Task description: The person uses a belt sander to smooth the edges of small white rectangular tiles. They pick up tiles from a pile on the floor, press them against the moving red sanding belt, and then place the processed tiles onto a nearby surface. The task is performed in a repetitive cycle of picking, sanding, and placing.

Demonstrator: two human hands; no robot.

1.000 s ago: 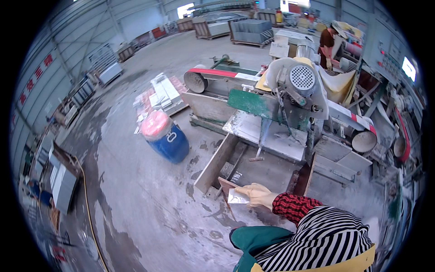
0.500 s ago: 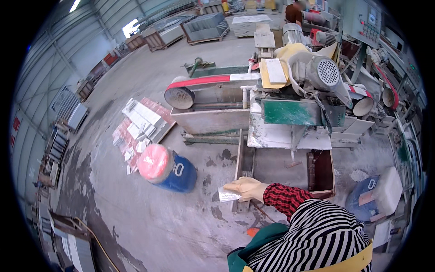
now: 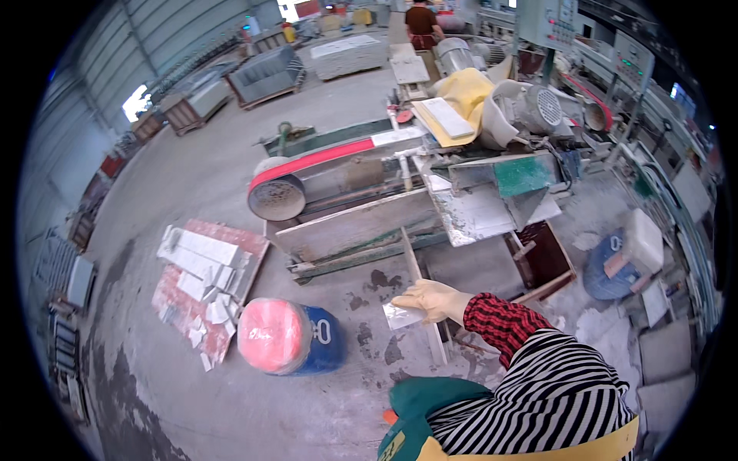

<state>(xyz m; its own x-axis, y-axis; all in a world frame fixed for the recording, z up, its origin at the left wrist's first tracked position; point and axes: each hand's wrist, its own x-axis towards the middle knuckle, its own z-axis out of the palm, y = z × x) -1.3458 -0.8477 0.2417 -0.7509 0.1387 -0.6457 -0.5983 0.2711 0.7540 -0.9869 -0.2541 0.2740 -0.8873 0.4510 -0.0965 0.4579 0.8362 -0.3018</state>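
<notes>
While right hand (image 3: 432, 300) holds white piece (image 3: 400, 316), control panel (image 3: 544, 24) unreadable

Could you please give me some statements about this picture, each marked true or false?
1. The gloved hand holds a small pale piece. True.
2. The sleeve at its wrist is plain white. False: it is red and black.
3. The blue barrel nearest the white slabs has a pink top. True.
4. Those slabs lie to the right of that barrel. False: they lie to its left.
5. A person is in the background. True.
</notes>
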